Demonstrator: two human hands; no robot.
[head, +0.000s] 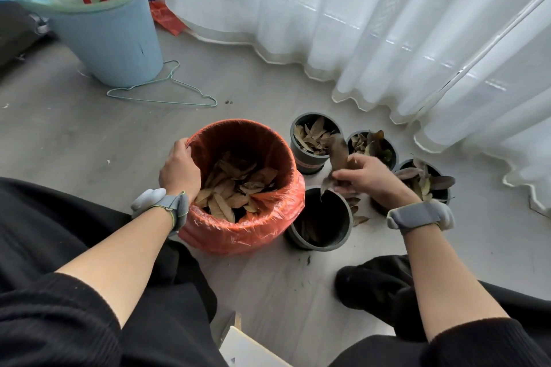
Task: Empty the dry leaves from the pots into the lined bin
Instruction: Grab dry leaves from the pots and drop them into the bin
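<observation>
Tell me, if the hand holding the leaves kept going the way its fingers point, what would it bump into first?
Probably the lined bin. The right hand points left with its leaves, above the near-empty pot. Depth is unclear, though.

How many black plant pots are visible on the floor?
4. Nearest pot beside the lined bin; one behind it; one further right; one behind the right hand. More may be hidden.

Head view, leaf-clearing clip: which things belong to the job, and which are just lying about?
Part of the job:
- orange-lined bin, left hand on its rim
- handful of dry leaves in the right hand
- near pot
- three pots behind, still holding leaves

Just lying about:
- blue bucket
- wire hanger
- white curtain
</observation>
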